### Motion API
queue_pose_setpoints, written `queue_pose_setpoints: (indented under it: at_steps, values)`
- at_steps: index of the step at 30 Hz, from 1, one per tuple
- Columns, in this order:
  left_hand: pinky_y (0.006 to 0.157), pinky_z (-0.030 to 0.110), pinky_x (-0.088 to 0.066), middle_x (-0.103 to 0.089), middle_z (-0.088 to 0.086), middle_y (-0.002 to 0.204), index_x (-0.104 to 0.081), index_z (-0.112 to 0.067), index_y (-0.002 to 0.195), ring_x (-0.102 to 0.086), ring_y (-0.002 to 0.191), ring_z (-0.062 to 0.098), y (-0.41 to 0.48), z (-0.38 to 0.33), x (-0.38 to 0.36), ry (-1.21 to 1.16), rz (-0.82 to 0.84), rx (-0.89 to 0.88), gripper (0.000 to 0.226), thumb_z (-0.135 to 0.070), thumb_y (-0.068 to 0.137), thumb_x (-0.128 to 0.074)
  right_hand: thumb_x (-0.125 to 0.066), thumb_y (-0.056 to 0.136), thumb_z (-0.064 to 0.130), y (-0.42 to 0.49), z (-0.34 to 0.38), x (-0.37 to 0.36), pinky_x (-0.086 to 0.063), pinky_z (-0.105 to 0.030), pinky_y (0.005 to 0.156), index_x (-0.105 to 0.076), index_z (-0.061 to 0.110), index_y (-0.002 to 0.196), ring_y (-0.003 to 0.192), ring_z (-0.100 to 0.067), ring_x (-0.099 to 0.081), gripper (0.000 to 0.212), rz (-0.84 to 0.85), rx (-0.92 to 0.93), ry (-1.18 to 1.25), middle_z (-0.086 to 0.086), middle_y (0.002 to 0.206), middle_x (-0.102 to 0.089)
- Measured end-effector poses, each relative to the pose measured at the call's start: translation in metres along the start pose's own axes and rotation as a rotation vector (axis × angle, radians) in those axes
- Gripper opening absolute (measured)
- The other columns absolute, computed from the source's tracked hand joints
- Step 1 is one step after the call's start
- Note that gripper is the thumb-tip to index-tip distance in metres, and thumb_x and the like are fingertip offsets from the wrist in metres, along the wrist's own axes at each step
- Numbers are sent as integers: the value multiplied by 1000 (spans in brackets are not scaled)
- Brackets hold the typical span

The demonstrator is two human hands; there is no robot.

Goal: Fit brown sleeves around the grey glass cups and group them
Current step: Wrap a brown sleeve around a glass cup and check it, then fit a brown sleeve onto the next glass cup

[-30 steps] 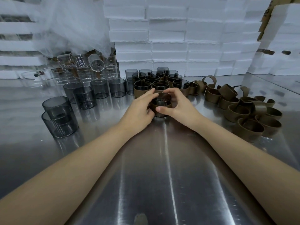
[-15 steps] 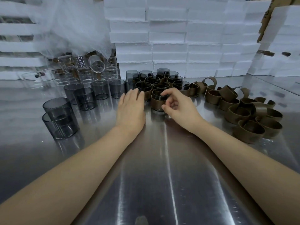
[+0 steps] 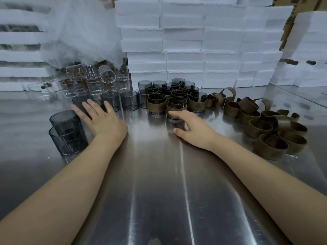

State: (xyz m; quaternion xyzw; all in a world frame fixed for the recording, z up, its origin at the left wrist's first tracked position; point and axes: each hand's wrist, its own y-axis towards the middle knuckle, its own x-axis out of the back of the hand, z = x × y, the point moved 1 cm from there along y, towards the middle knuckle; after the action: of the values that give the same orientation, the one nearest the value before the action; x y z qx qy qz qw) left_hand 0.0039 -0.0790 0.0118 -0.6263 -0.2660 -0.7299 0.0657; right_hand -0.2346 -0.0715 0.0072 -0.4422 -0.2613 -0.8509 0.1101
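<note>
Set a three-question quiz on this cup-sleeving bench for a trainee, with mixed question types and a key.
1. True or false: the left hand grips a brown sleeve.
2. Where does the pile of empty brown sleeves lie, relative to the group of sleeved grey cups? A: left of it. B: right of it. C: behind it.
3. Fill in: the hand nearest the sleeved grey cups is the ____ hand.

Key: 1 false, its fingers are spread open by the bare grey cups. 2 B. 3 right.
</note>
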Motion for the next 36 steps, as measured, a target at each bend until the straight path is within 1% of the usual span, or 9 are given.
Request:
queue_pose_setpoints:
  at_steps: [7, 11, 15, 19, 24, 27, 30, 33, 36]
  values:
    - [112, 67, 9, -40, 18, 126, -47, -4, 130, -32, 127, 37, -5, -4, 2, -95, -93, -95, 45, -30, 92, -48, -59, 94, 24, 2, -6, -1, -29, -24, 108, -40, 20, 146, 132, -16, -39, 55, 10, -71, -55, -1, 142, -42]
    - [114, 64, 7, -50, 16, 117, -40, -5, 138, -41, 120, 36, -10, -15, 11, -211, -180, -212, 50, -24, 92, -49, -58, 95, 27, 3, -8, -1, -28, -17, 99, -36, 22, 149, 130, -14, -40, 59, 12, -91, -60, 2, 140, -43]
    - [115, 57, -9, -59, 7, 118, -36, -11, 143, -51, 117, 29, -26, -35, 19, -333, -178, -347, 52, -29, 95, -45, -56, 95, 30, 5, -8, -2, -26, -30, 114, -23, 24, 153, 141, -17, -29, 67, 75, -108, -77, -1, 153, -35]
    - [90, 41, -42, -63, 5, 116, -49, -14, 133, -52, 112, 26, -45, -52, 21, -600, -205, -561, 41, -29, 96, -46, -58, 94, 25, 5, -8, -3, -24, -32, 117, -24, 23, 153, 144, -15, -26, 68, 78, -135, -37, 0, 157, -30]
    - [88, 35, -48, -45, 1, 115, -43, -17, 142, -40, 111, 14, -62, -61, 18, -853, -223, -859, 55, -30, 91, -59, -60, 86, 6, 3, -4, 1, -37, -27, 108, -30, 20, 150, 128, -14, -49, 72, 56, -140, 219, -2, 135, -55]
    - [102, 17, -32, -25, 3, 139, -19, -15, 154, -30, 130, 11, -57, -62, 15, -983, -96, -830, 82, -33, 89, -66, -60, 82, -2, 1, -5, 2, -37, -31, 112, -29, 18, 151, 131, -12, -45, 78, 64, -134, 342, -3, 141, -50]
    - [99, 10, -24, -24, 0, 149, -4, -15, 156, -31, 135, 8, -50, -61, 10, -1053, 154, -684, 92, -42, 91, -63, -66, 81, 4, 1, -7, 1, -36, -28, 111, -30, 24, 149, 129, -7, -46, 80, 73, -143, 377, 0, 137, -53]
    - [79, 1, -35, -50, -14, 124, -25, -22, 149, -50, 116, 4, -46, -59, 7, -1096, 280, -606, 73, -52, 91, -57, -75, 80, 17, 1, -8, 0, -38, -20, 105, -37, 30, 143, 123, 0, -51, 75, 60, -128, 420, 8, 129, -59]
    - [69, -1, -37, -54, -25, 104, -38, -27, 136, -54, 92, -13, -47, -58, 8, -1099, 284, -639, 54, -54, 92, -53, -80, 76, 26, 1, -5, 1, -40, -11, 97, -45, 39, 131, 115, 9, -53, 66, 35, -127, 414, 21, 122, -59]
